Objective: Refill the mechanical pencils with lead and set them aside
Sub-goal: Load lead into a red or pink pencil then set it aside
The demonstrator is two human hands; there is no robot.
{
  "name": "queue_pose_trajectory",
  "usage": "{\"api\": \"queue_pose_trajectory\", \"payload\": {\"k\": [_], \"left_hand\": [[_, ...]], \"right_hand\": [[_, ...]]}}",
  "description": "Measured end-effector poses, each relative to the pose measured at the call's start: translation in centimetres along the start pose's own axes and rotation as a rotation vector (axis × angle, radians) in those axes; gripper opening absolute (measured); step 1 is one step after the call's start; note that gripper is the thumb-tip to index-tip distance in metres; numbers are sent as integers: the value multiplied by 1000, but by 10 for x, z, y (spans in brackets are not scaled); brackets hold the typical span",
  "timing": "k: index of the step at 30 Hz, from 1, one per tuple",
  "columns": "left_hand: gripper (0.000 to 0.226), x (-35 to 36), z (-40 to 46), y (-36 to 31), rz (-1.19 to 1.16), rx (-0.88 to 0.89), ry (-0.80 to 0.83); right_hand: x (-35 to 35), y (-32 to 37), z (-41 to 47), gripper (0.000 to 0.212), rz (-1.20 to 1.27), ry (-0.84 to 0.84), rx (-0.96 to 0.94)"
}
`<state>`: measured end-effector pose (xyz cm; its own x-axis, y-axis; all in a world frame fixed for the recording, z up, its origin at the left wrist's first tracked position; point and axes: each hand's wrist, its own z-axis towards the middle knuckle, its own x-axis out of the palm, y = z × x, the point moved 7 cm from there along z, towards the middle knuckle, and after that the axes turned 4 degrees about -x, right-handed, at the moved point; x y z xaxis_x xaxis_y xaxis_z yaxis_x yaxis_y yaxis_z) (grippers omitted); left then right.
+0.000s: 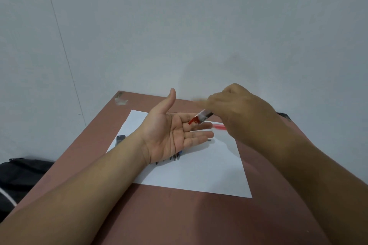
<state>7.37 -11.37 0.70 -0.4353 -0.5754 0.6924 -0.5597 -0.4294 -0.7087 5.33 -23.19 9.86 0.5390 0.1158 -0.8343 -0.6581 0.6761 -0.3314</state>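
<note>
Left hand [171, 135]: palm up, fingers straight, held flat over the paper [191, 173], grip open.
Right hand [239, 111]: raised over the left fingers, its grip closed round a lead case [200, 119], clear with a red cap, tilted down at the palm.
Pencils [173, 158]: tips peek out under the left hand, lying on the paper.
Red pencil [219, 126]: on the paper beyond the fingers.
Bench [179, 215]: brown, carries the paper.

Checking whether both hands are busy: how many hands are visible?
2. The left hand lies palm-up over the paper; the right hand holds a red-capped tube above its fingers.
</note>
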Motion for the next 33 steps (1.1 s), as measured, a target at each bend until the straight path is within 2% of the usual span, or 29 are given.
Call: {"api": "queue_pose_trajectory", "payload": {"k": [1, 2, 3, 6, 8, 9, 12, 13, 22, 33], "left_hand": [[105, 1, 0, 0, -6, 2, 1], [105, 1, 0, 0, -5, 2, 0], [105, 1, 0, 0, 2, -1, -1], [107, -1, 0, 1, 16, -12, 2], [108, 0, 0, 2, 12, -15, 6], [108, 0, 0, 2, 9, -14, 3], [105, 2, -1, 1, -2, -6, -9], [105, 2, -1, 1, -4, -6, -12], [103, -1, -1, 2, 39, -25, -47], [94, -12, -9, -5, -28, -40, -130]], "right_hand": [[0, -1, -2, 78, -19, -16, -54], [-1, -1, -3, 71, -25, -12, -75], [-1, -3, -3, 75, -28, 12, -63], [-3, -1, 0, 110, -56, 61, 28], [-8, 1, 1, 115, -69, -9, 37], [-7, 1, 0, 108, -57, -26, 18], [1, -1, -3, 66, -39, -37, -74], [3, -3, -3, 60, -39, -34, -60], [9, -7, -7, 64, 18, -33, 28], [38, -1, -36, 38, 208, -13, 308]]}}
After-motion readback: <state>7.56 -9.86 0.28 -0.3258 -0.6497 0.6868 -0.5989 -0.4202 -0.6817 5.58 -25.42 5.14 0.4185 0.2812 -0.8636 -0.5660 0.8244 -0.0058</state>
